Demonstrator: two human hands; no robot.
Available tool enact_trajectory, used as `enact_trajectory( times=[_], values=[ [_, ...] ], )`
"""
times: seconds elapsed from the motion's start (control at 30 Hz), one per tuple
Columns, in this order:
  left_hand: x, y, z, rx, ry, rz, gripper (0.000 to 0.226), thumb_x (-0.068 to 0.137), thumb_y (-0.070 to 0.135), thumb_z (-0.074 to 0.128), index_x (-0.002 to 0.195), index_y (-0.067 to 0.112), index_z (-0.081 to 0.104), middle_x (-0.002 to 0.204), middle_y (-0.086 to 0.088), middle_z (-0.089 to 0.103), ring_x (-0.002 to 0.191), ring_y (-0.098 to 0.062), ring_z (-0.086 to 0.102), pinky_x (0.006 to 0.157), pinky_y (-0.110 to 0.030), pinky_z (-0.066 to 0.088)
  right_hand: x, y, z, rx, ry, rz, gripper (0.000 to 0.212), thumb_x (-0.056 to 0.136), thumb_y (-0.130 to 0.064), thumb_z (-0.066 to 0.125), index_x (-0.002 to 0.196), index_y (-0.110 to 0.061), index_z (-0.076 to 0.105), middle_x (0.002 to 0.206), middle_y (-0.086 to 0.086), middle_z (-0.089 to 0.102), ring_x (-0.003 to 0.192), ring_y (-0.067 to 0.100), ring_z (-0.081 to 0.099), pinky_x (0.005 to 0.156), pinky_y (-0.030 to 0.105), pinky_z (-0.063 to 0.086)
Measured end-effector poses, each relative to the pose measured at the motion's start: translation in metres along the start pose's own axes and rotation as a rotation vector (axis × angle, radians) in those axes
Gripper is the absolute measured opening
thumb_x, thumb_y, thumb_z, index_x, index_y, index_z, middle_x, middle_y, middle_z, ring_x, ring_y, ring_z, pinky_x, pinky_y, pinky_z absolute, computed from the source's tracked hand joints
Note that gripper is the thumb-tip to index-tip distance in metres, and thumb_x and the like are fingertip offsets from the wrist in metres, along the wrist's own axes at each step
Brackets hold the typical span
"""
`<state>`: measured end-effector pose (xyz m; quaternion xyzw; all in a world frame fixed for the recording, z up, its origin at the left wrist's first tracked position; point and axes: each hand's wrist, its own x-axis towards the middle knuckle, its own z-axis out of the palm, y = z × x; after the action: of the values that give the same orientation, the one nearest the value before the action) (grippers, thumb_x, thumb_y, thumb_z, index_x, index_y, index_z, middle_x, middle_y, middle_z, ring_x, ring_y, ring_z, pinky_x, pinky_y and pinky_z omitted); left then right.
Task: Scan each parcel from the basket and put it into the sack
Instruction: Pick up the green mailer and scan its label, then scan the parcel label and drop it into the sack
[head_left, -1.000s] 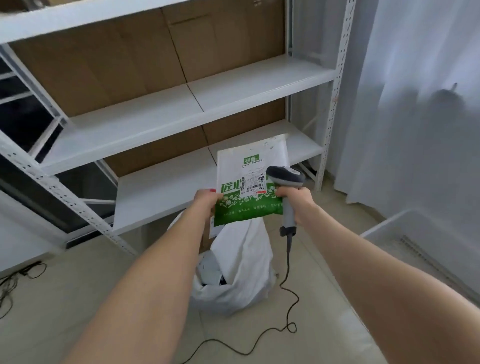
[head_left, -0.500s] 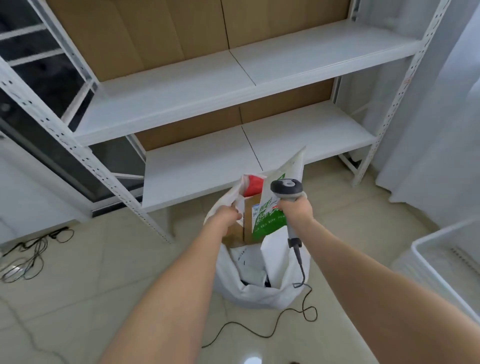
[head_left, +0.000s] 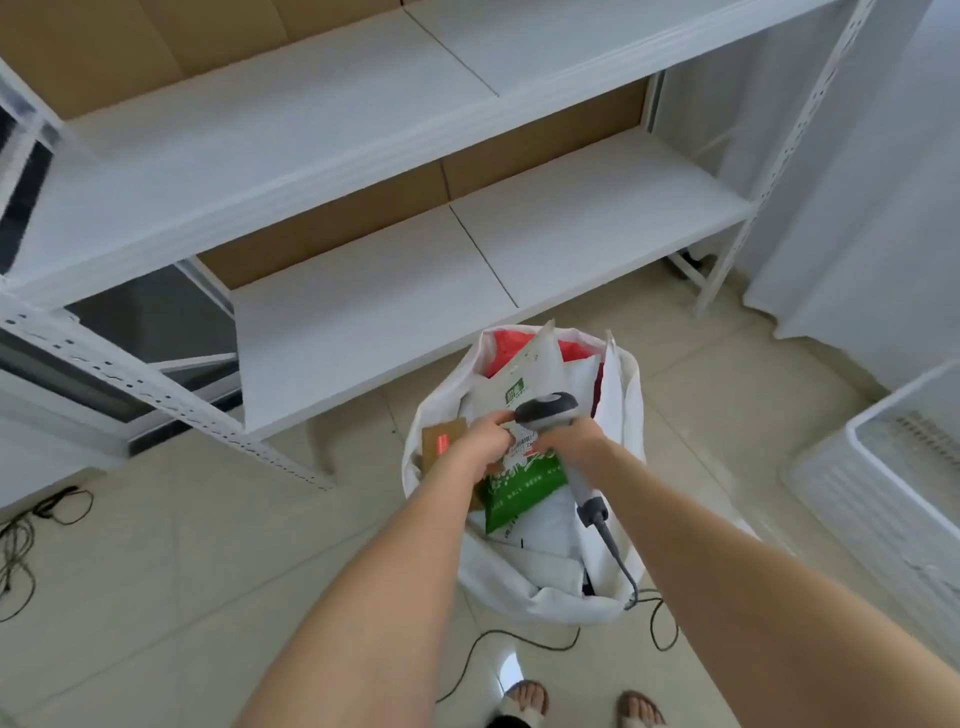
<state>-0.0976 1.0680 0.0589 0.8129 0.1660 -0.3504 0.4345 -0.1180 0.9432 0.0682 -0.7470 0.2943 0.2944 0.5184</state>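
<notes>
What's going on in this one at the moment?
A person stands over a white sack on the floor. Their left hand pinches a green and white parcel, held tilted in the sack's open mouth above others already inside, among them a red parcel and a brown box. The right hand grips a corded handheld scanner right beside it. The parcel is not yet released. A white basket sits to the right.
</notes>
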Motion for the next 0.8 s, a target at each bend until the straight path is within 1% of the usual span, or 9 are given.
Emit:
enact_trajectory(
  times=[0.13,0.27,0.33,0.4,0.53,0.63,0.7,0.77,0.8],
  values=[
    [0.024,-0.008,0.0,0.089,-0.103,-0.063,0.049,0.097,0.004,0.039,0.141,0.024,0.044,0.117,-0.006,0.049,0.108,-0.025,0.05,0.096,-0.04,0.05,0.014,0.003,0.011,0.058,0.018,0.064,0.034,0.086,-0.007,0.068,0.118,-0.002,0.058,0.117,0.017,0.062,0.111,0.031,0.061,0.098,0.038,0.05],
    [0.032,-0.013,0.004,0.194,-0.185,-0.096,0.048,0.098,0.005,0.04,0.142,0.022,0.044,0.139,-0.009,0.043,0.123,-0.029,0.045,0.098,-0.04,0.049,0.022,0.005,0.014,0.02,0.299,0.063,0.039,0.081,-0.027,0.065,0.114,-0.008,0.057,0.11,0.009,0.061,0.105,0.029,0.059,0.091,0.043,0.053],
    [0.035,-0.01,0.005,0.238,-0.195,-0.087,0.047,0.098,0.005,0.042,0.143,0.02,0.042,0.143,-0.009,0.04,0.125,-0.03,0.044,0.098,-0.04,0.049,0.02,0.004,0.01,0.031,0.37,0.044,0.031,0.081,-0.025,0.062,0.107,-0.009,0.058,0.108,0.009,0.061,0.104,0.029,0.059,0.09,0.044,0.053],
    [0.035,-0.008,0.005,0.282,-0.194,-0.09,0.044,0.099,0.006,0.042,0.142,0.014,0.043,0.141,-0.011,0.042,0.124,-0.031,0.045,0.098,-0.042,0.049,0.014,0.002,0.006,0.106,0.309,0.053,0.016,0.084,-0.014,0.065,0.096,-0.008,0.057,0.102,0.011,0.063,0.098,0.027,0.062,0.09,0.041,0.054],
    [0.027,-0.002,0.007,0.326,-0.169,-0.085,0.037,0.099,0.008,0.042,0.137,0.007,0.045,0.134,-0.016,0.047,0.12,-0.033,0.048,0.1,-0.046,0.047,0.008,0.007,-0.002,0.195,0.237,0.043,0.018,0.086,-0.008,0.067,0.098,-0.007,0.054,0.091,0.008,0.06,0.085,0.021,0.061,0.082,0.033,0.053],
    [0.016,0.009,0.007,0.32,-0.137,-0.052,0.034,0.099,0.008,0.042,0.133,0.005,0.047,0.131,-0.016,0.049,0.12,-0.033,0.049,0.098,-0.044,0.047,-0.001,0.009,-0.008,0.248,0.249,0.023,0.014,0.086,-0.008,0.066,0.094,-0.008,0.056,0.098,0.01,0.062,0.094,0.025,0.062,0.088,0.036,0.054],
    [0.006,0.021,0.005,0.315,-0.106,-0.012,0.03,0.099,0.008,0.043,0.128,0.004,0.05,0.126,-0.015,0.052,0.118,-0.032,0.05,0.096,-0.041,0.046,-0.011,0.008,-0.016,0.242,0.257,-0.017,0.015,0.085,-0.007,0.065,0.097,-0.006,0.056,0.098,0.01,0.061,0.093,0.025,0.06,0.077,0.031,0.054],
    [-0.004,0.034,0.002,0.303,-0.07,0.019,0.022,0.099,0.01,0.045,0.12,0.007,0.052,0.114,-0.011,0.052,0.112,-0.028,0.051,0.093,-0.039,0.045,-0.025,0.006,-0.027,0.24,0.269,-0.056,0.014,0.084,-0.005,0.064,0.096,-0.005,0.056,0.088,0.008,0.056,0.083,0.021,0.056,0.058,0.024,0.044],
    [-0.009,0.042,0.001,0.29,-0.046,0.03,0.017,0.098,0.011,0.047,0.114,0.01,0.051,0.108,-0.008,0.05,0.106,-0.026,0.052,0.093,-0.039,0.045,-0.031,0.005,-0.033,0.253,0.281,-0.069,0.012,0.084,-0.004,0.064,0.094,-0.005,0.057,0.084,0.007,0.054,0.077,0.02,0.054,0.054,0.023,0.04]
  ],
)
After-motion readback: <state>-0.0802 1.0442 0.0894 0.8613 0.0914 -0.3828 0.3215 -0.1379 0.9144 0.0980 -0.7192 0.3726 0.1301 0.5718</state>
